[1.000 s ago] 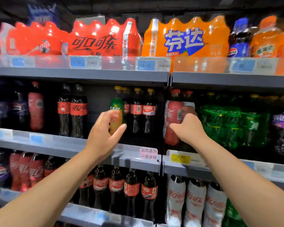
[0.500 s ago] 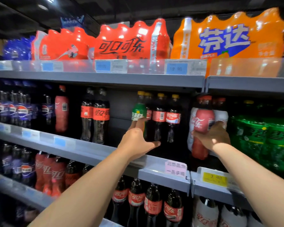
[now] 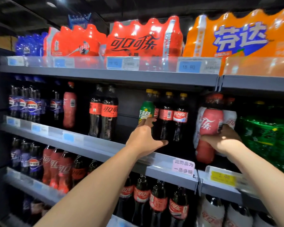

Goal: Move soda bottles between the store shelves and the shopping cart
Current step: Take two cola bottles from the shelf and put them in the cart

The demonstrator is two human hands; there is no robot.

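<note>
A green soda bottle (image 3: 146, 110) with a yellow cap stands on the middle shelf (image 3: 95, 147), and my left hand (image 3: 144, 141) is wrapped around its lower part. To the right, a red-wrapped cola bottle (image 3: 210, 122) stands at the start of the adjoining shelf section, with my right hand (image 3: 223, 141) gripping its lower half. Two dark cola bottles (image 3: 172, 115) with yellow caps stand between the two hands. No shopping cart is in view.
Shrink-wrapped red packs (image 3: 138, 40) and an orange pack (image 3: 241, 35) fill the top shelf. Blue-labelled cola bottles (image 3: 26, 104) stand at the left, green bottles (image 3: 267, 136) at the far right. Black cola bottles (image 3: 154, 200) line the lower shelf. Price tags run along the shelf edges.
My left hand went from open in front of the shelf to closed around the green bottle. My right hand stayed on the red cola bottle. The view shifted left and closer.
</note>
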